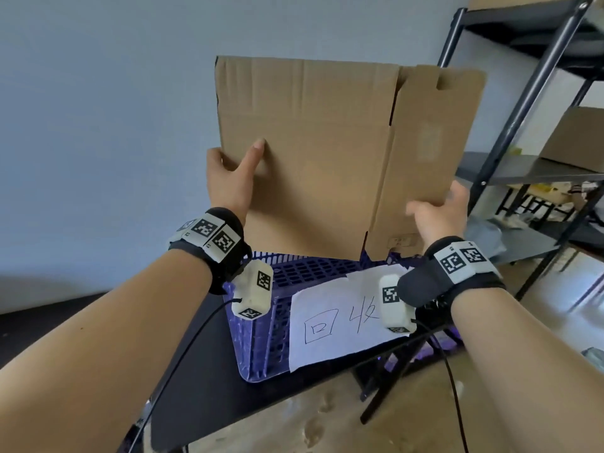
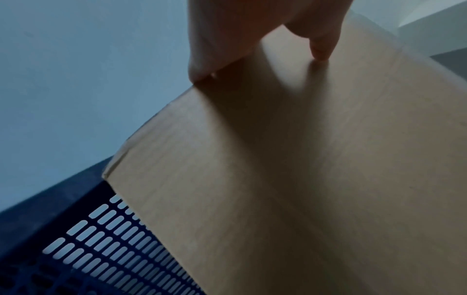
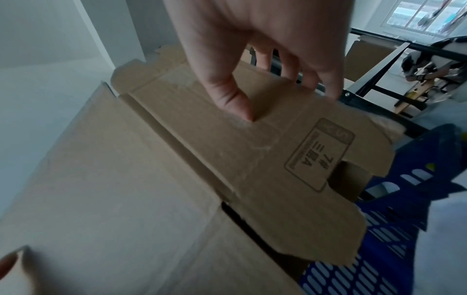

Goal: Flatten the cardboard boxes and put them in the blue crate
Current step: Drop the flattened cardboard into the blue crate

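A flattened brown cardboard box (image 1: 327, 152) stands upright, its lower edge down inside the blue slotted crate (image 1: 261, 325). My left hand (image 1: 230, 178) grips the box's left edge, thumb on the near face, fingers hidden behind. My right hand (image 1: 438, 214) grips the right edge low down, thumb in front. In the left wrist view the thumb (image 2: 321, 46) presses the cardboard (image 2: 278, 179) above the crate wall (image 2: 101, 239). In the right wrist view my right hand (image 3: 265, 83) pinches a side flap (image 3: 252, 149) bearing a printed stamp, thumb in front and fingers behind.
A white paper sheet (image 1: 336, 322) with handwritten marks hangs on the crate's near wall. The crate sits on a black table (image 1: 209, 387). A dark metal shelf rack (image 1: 523, 125) stands at the right with another cardboard box (image 1: 575, 138) on it. A pale wall is behind.
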`<state>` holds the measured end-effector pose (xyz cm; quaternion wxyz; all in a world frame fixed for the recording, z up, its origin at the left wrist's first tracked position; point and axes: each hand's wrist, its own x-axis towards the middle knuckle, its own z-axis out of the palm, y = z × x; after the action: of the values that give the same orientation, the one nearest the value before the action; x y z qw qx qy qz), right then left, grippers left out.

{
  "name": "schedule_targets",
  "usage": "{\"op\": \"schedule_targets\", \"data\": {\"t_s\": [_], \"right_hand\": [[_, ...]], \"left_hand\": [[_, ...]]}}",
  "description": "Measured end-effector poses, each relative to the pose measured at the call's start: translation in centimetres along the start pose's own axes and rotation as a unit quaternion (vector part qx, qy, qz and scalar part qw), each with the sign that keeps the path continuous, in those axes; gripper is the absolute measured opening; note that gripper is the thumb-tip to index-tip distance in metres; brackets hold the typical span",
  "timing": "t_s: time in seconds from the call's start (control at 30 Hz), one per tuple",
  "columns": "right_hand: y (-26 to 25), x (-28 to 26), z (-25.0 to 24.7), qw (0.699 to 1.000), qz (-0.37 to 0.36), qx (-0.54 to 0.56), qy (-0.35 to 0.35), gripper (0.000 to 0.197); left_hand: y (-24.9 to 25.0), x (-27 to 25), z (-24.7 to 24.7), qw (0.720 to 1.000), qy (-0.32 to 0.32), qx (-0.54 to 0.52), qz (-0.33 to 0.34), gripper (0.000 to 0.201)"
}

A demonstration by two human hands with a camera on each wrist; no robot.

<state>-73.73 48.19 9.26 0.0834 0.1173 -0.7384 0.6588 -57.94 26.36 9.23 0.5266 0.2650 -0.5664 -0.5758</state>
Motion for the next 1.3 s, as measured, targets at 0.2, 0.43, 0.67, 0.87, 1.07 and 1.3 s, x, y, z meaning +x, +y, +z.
{"op": "schedule_targets", "data": {"t_s": [0.2,0.43,0.67,0.87,1.07,1.3], "right_hand": [[2.6,6.0,1.1,0.998,0.041,0.026,-0.041,0.059],[6.3,14.1,3.9,0.978,0.07,-0.103,-0.169,0.07],[10.1,20.9,8.6,0.895,0.137,-0.345,-0.247,0.109],[12.5,21.5,12.0,0.753,0.14,-0.522,-0.375,0.101],[15.5,21.3,13.7,0.615,0.133,-0.624,-0.464,0.075],[22.1,21.5,17.3,0.558,0.142,-0.643,-0.504,0.075]], "left_hand": [[-2.7,2.9,4.4,0.997,-0.006,0.057,-0.057,0.04],[-7.9,7.9,8.1,0.989,0.009,0.129,-0.073,0.071],[-12.2,10.6,8.4,0.912,-0.146,0.282,-0.26,0.049],[-16.3,10.0,7.7,0.797,-0.218,0.4,-0.397,0.088],[-19.1,9.2,7.5,0.747,-0.22,0.449,-0.438,0.073],[-23.5,8.5,7.4,0.674,-0.207,0.531,-0.47,0.066]]}}
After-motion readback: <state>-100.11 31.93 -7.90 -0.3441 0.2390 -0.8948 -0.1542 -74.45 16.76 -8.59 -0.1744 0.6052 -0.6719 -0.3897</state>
